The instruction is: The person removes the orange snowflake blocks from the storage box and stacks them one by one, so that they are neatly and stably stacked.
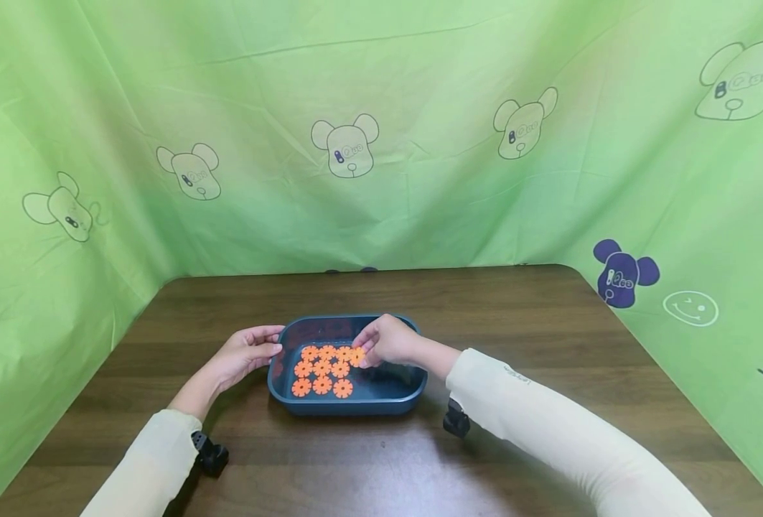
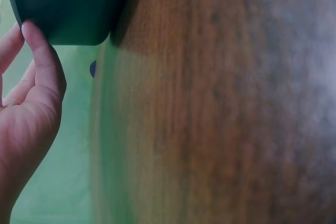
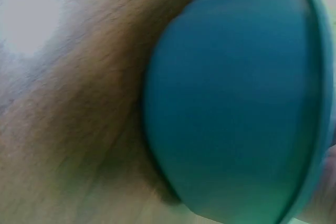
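Note:
A dark blue rectangular basin (image 1: 349,408) with rounded corners stands on the table. Inside it, on the left part of its floor, orange flower-shaped discs (image 1: 321,368) lie in rows. My left hand (image 1: 242,355) holds the basin's left rim; in the left wrist view its thumb (image 2: 39,45) presses the outer wall. Over the basin, my right hand (image 1: 387,340) pinches an orange flower-shaped disc (image 1: 357,357) at the right end of the far row. In the right wrist view the basin's outer wall (image 3: 231,93) hides most of that hand.
The brown wooden table (image 1: 517,309) extends on all sides of the basin. Behind and beside it hangs a green curtain (image 1: 420,215) printed with mouse heads. Black wrist cameras (image 1: 210,454) sit on both white sleeves.

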Demonstrator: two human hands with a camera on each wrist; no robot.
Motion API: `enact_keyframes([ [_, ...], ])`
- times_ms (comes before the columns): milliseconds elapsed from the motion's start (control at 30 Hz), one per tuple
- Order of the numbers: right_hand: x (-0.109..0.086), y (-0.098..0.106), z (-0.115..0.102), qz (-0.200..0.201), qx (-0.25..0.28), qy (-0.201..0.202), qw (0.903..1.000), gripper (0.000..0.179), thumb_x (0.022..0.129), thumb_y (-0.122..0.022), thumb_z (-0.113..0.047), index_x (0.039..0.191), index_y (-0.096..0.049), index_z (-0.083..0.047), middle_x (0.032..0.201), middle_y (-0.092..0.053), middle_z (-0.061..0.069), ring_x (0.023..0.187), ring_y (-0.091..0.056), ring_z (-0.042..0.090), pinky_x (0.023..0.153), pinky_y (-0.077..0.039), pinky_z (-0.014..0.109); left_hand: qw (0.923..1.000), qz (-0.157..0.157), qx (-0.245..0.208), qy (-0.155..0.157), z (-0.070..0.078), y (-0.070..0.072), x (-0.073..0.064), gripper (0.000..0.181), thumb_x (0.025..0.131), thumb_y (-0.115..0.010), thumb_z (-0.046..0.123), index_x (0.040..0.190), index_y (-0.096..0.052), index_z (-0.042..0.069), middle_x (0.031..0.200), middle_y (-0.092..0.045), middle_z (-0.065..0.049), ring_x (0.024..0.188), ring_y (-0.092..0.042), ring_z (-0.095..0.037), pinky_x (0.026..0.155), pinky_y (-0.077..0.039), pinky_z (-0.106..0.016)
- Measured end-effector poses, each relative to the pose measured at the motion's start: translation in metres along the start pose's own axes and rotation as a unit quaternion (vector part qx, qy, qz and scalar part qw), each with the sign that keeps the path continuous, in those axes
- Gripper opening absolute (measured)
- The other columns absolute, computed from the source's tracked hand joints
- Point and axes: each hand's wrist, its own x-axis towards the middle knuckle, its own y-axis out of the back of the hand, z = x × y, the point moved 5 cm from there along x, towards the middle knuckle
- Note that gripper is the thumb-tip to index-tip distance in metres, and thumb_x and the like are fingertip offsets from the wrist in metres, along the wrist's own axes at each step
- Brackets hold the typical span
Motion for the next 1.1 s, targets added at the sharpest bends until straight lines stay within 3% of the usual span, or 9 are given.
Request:
enact_keyframes([
  [200, -0.002, 0.011, -0.005, 0.012, 0.054, 0.015, 0.9983, 0.03, 0.077, -0.075, 0.01, 0.104, -0.071, 0.001, 0.084, -0.066, 0.01, 0.076, -0.065, 0.018, 0.069, -0.056, 0.031, 1.0, -0.001, -0.003, 0.002, 0.001, 0.0, -0.001, 0.056, 0.093, -0.062, 0.005, 0.142, -0.039, -0.01, 0.108, -0.055, -0.007, 0.092, -0.062, -0.012, 0.081, -0.052, -0.027],
  [433, -0.006, 0.028, -0.007, 0.036, 0.068, 0.037, 0.9963, 0.032, 0.077, -0.078, 0.004, 0.108, -0.07, -0.001, 0.09, -0.066, 0.009, 0.084, -0.062, 0.02, 0.072, -0.056, 0.031, 1.0, 0.001, -0.006, 0.003, 0.002, -0.001, -0.001, 0.055, 0.093, -0.062, 0.005, 0.141, -0.039, -0.01, 0.108, -0.056, -0.007, 0.092, -0.062, -0.012, 0.081, -0.053, -0.027],
  [700, -0.014, 0.049, -0.009, 0.059, 0.088, 0.063, 0.9923, 0.032, 0.081, -0.075, 0.004, 0.112, -0.067, 0.004, 0.09, -0.067, 0.012, 0.081, -0.064, 0.02, 0.076, -0.056, 0.036, 0.9999, 0.001, -0.01, 0.004, 0.002, 0.001, 0.001, 0.055, 0.094, -0.062, 0.004, 0.142, -0.039, -0.01, 0.108, -0.057, -0.006, 0.092, -0.062, -0.013, 0.08, -0.053, -0.027],
  [1100, -0.025, 0.081, 0.006, 0.108, 0.113, 0.107, 0.9819, 0.038, 0.081, -0.074, 0.005, 0.116, -0.063, 0.01, 0.094, -0.067, 0.014, 0.085, -0.063, 0.017, 0.075, -0.055, 0.026, 0.9999, 0.004, -0.015, 0.008, 0.002, 0.001, -0.001, 0.056, 0.093, -0.063, 0.005, 0.141, -0.04, -0.01, 0.107, -0.058, -0.006, 0.093, -0.062, -0.014, 0.081, -0.053, -0.027],
])
